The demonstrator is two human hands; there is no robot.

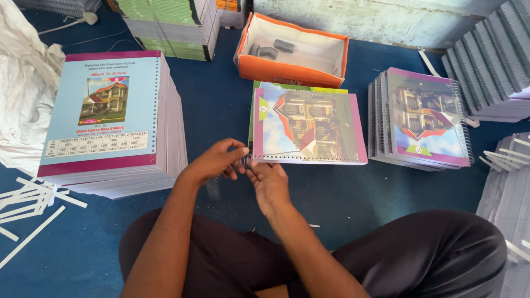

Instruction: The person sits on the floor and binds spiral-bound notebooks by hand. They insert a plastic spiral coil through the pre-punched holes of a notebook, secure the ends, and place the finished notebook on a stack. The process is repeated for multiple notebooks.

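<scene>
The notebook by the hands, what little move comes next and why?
Probably twist the wire coil into the next holes. Both the left hand and the right hand pinch it at the corner of the notebook, whose punched edge looks unbound.

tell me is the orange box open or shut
Open. The orange box has no lid on it, and its pale inside shows from above, with a few grey pieces lying at the bottom.

Floor cloth (221,105) was dark blue. Box (287,69) was orange outside, grey-white inside. Notebook cover (309,127) had pink border w/ building pic, blue sky, green strip. Tall stack (105,110) was light blue w/ magenta bands. Paper strips (33,193) were white. Trousers (430,248) were dark brown.
</scene>
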